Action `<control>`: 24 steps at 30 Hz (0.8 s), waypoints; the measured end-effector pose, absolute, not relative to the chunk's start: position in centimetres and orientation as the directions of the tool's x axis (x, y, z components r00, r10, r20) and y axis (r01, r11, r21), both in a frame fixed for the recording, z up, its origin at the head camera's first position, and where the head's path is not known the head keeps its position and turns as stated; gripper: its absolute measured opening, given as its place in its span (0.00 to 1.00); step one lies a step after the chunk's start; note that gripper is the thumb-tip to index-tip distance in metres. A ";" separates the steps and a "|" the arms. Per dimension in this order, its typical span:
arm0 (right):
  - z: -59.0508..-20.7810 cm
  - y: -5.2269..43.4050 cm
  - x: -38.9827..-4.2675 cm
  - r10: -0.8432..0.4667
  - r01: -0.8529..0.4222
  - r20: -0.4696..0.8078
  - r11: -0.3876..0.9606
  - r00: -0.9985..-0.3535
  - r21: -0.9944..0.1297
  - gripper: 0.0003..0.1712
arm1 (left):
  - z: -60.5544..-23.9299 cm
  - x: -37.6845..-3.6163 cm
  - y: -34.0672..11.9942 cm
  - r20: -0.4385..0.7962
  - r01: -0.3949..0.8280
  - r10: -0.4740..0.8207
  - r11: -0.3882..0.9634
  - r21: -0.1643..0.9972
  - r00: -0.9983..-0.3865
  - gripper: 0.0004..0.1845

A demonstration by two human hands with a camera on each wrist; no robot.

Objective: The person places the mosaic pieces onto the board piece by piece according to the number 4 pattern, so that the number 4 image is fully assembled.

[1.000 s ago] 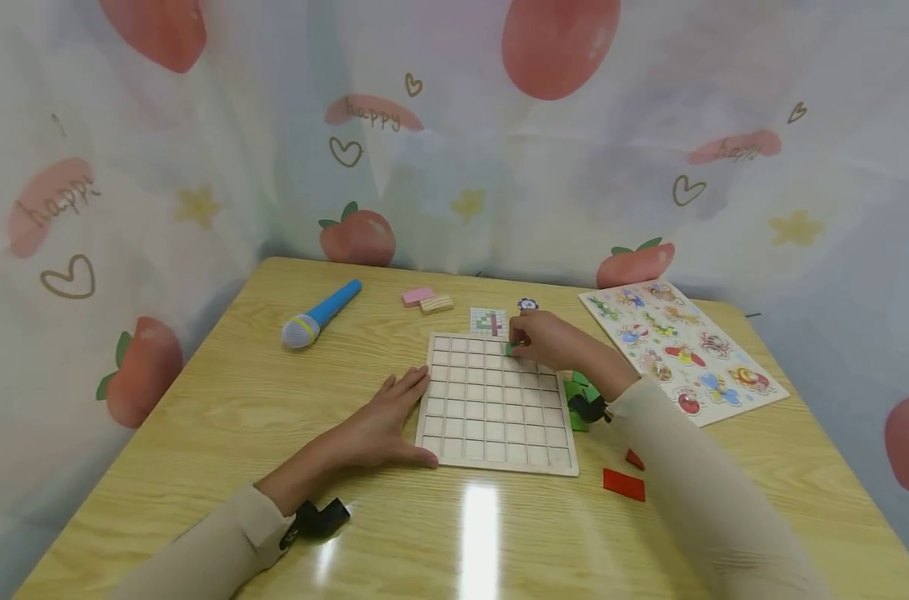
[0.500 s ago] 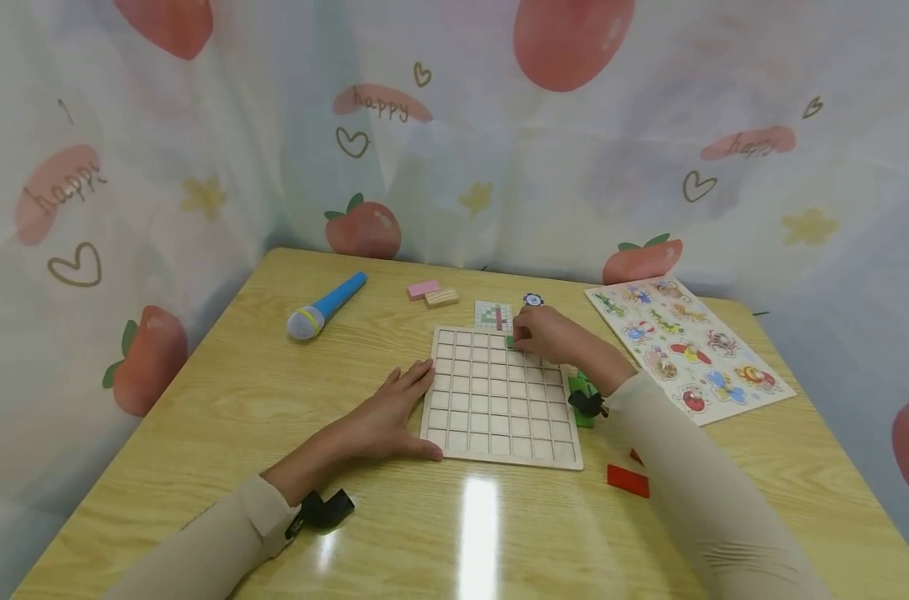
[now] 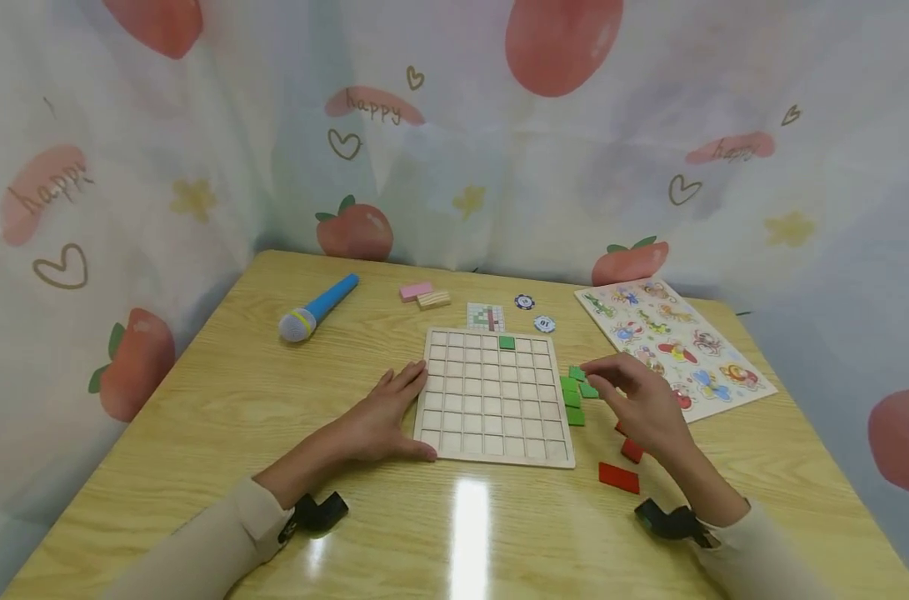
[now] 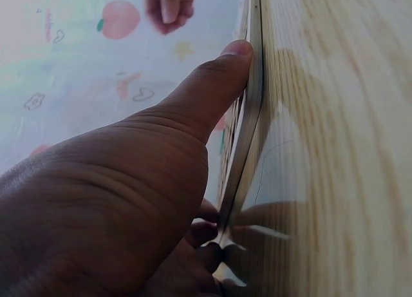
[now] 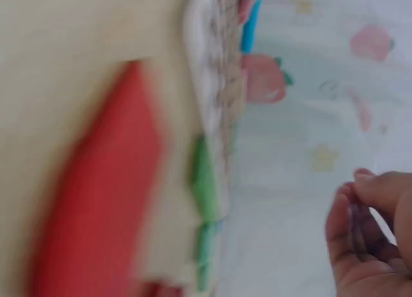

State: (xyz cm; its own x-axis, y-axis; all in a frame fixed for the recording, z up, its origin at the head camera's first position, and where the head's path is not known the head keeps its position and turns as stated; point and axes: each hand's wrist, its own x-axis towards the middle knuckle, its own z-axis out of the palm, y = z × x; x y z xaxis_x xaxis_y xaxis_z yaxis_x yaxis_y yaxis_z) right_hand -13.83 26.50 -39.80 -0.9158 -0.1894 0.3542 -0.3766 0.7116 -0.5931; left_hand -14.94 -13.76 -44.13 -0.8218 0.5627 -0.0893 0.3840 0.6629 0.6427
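Note:
A wooden grid board (image 3: 472, 403) lies on the table, with one green square tile (image 3: 506, 342) in its far row. My left hand (image 3: 372, 427) rests against the board's left edge, thumb at the near corner; in the left wrist view its thumb (image 4: 209, 84) touches the rim. Right of the board, my right hand (image 3: 646, 410) hovers beside several green tiles (image 3: 571, 398), fingers loosely bent and holding nothing visible. Red pieces (image 3: 619, 477) lie below that hand; one red piece (image 5: 103, 194) looms blurred in the right wrist view.
Behind the board lie a small pattern card (image 3: 486, 317) and two chips, one dark blue (image 3: 525, 302) and one pale (image 3: 544, 323). A toy microphone (image 3: 319, 308), a pink block (image 3: 416, 292) and a wooden block (image 3: 434, 301) are at back left. An insect puzzle board (image 3: 611, 321) lies right.
My right hand has let go of the green tile in the board's far row and moved right and nearer, to the loose green tiles. My left hand stays on the board's edge.

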 end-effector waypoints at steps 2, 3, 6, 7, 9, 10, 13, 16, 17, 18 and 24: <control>-40.9 27.0 -13.5 -0.132 -0.340 0.349 0.687 -0.928 -0.643 0.11 | -44.0 -14.9 -14.0 -0.094 0.374 0.552 0.670 0.641 -0.829 0.71; -41.4 27.1 -13.5 -0.117 -0.328 0.345 0.682 -0.931 -0.654 0.11 | -44.0 -14.9 -14.1 -0.094 0.370 0.548 0.672 0.642 -0.831 0.71; -42.7 27.1 -13.8 -0.117 -0.318 0.333 0.690 -0.936 -0.651 0.11 | -44.1 -14.9 -14.3 -0.094 0.376 0.553 0.672 0.638 -0.828 0.71; -43.1 27.1 -14.0 -0.125 -0.318 0.330 0.702 -0.936 -0.638 0.11 | -44.1 -15.0 -14.3 -0.094 0.379 0.556 0.671 0.637 -0.826 0.71; -43.7 27.0 -14.2 -0.138 -0.316 0.325 0.739 -0.936 -0.595 0.11 | -44.2 -15.0 -14.3 -0.095 0.382 0.559 0.671 0.635 -0.824 0.71; -43.9 27.0 -14.3 -0.143 -0.316 0.325 0.753 -0.935 -0.577 0.11 | -44.3 -15.0 -14.3 -0.096 0.382 0.558 0.674 0.633 -0.824 0.71; -44.3 27.1 -14.4 -0.143 -0.307 0.323 0.781 -0.935 -0.543 0.13 | -44.4 -15.0 -14.2 -0.098 0.376 0.553 0.675 0.635 -0.828 0.71; -44.4 27.3 -14.4 -0.132 -0.294 0.327 0.804 -0.936 -0.517 0.15 | -44.4 -14.9 -14.2 -0.096 0.379 0.558 0.670 0.638 -0.825 0.71; -44.4 27.3 -14.4 -0.127 -0.288 0.327 0.812 -0.936 -0.507 0.16 | -44.4 -15.0 -14.2 -0.093 0.383 0.561 0.667 0.639 -0.823 0.71; -44.4 27.4 -14.4 -0.121 -0.280 0.326 0.819 -0.937 -0.501 0.17 | -44.4 -15.0 -14.1 -0.091 0.387 0.565 0.665 0.638 -0.820 0.71; -44.4 27.9 -14.3 -0.109 -0.253 0.305 0.835 -0.946 -0.488 0.18 | -44.4 -15.1 -13.7 -0.080 0.403 0.574 0.661 0.632 -0.815 0.71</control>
